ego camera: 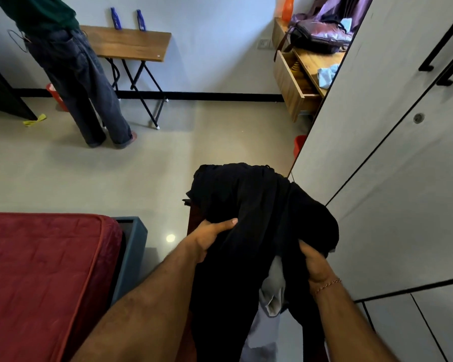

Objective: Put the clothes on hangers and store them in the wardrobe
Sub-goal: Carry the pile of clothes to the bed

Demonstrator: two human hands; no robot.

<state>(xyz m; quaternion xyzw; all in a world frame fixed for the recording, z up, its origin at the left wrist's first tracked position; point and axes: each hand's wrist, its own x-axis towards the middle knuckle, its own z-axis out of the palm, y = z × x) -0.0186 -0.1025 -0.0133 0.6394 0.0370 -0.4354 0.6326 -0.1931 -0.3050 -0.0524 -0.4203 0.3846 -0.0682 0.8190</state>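
A black garment hangs in front of me, bunched and draped over both of my hands. My left hand grips its left side with the thumb on top. Its lower right part is held by my right hand, next to a grey inner lining. No hanger shows. The grey wardrobe stands close on the right with its doors shut and black bar handles near the top.
A bed with a red mattress lies at lower left. Another person in dark jeans stands by a folding wooden table at the far wall. A wooden desk with an open drawer and a bag is at back right.
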